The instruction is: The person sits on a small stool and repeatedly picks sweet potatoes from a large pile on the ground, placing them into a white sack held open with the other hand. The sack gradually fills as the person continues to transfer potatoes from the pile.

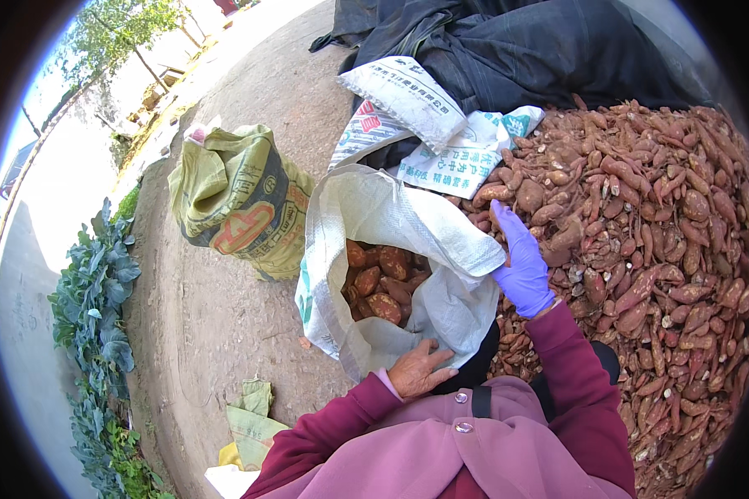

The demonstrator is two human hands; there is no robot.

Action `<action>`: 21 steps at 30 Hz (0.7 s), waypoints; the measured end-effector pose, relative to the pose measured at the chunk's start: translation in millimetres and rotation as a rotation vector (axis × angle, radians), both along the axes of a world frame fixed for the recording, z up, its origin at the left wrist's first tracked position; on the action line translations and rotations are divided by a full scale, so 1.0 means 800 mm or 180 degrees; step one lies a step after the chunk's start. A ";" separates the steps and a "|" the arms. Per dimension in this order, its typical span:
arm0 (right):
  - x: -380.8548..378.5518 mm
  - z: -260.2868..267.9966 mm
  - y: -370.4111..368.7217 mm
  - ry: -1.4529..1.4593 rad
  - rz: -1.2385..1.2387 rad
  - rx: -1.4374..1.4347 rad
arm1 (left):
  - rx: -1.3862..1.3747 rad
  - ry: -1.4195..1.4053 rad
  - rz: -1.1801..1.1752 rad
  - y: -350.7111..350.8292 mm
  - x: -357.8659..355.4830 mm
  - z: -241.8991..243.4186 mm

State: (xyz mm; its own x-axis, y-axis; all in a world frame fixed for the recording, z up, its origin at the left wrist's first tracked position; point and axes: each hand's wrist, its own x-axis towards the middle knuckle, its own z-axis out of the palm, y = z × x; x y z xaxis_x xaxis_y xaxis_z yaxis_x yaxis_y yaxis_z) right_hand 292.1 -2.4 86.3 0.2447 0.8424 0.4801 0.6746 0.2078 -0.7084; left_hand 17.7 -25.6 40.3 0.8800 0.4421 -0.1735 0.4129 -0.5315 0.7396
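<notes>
A white woven plastic sack (412, 212) stands open in front of me, its rim folded outward, with reddish sweet potatoes (384, 280) inside. My left hand (419, 369), bare, rests with spread fingers on the near side of the sack. My right hand (524, 265), in a purple glove, is at the sack's right rim; its fingers point toward the large heap of sweet potatoes (655, 293) on the right. Some of its fingers are hidden, so I cannot tell whether it holds the rim or a sweet potato.
A filled yellow-green woven sack (249, 206) stands left of the white one. Printed white sacks (412, 100) lie beyond it, beside a dark cloth (537, 50). Flattened sacks (253, 430) lie at the lower left. Leafy plants (103, 299) line the far-left edge of the concrete.
</notes>
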 end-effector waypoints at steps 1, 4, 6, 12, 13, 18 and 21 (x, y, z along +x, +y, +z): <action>-0.008 0.012 0.004 -0.0630 -0.0307 -0.0137 | 0.0043 -0.0141 0.0022 0.000 -0.003 -0.003; -0.030 0.029 0.015 -0.0722 0.0093 -0.0083 | 0.0077 -0.0293 0.0081 -0.005 -0.004 -0.009; -0.040 0.026 0.019 0.0392 0.0323 -0.0467 | 0.0417 0.0056 0.0043 -0.010 0.000 -0.005; -0.017 -0.008 0.012 0.2136 0.0499 -0.0875 | 0.0130 -0.0029 0.0248 -0.017 0.007 0.016; -0.010 -0.014 0.009 0.2142 0.0480 -0.0930 | 0.0026 -0.0254 0.0332 -0.018 0.008 0.018; 0.009 -0.055 -0.011 0.2117 0.0253 -0.0944 | 0.0331 -0.0948 0.0685 -0.019 0.026 0.011; 0.017 -0.078 -0.025 0.3751 0.0270 -0.0924 | 0.0805 -0.1295 0.0838 -0.016 0.049 0.007</action>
State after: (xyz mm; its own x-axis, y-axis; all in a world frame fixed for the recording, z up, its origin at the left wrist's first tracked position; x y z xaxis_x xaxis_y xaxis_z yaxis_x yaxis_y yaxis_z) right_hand 306.0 -22.4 24.3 0.3426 0.9161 -0.2083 -0.4218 -0.0481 -0.9054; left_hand 56.7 -38.3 46.1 0.7078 0.6404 0.2981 0.2633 -0.6308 0.7299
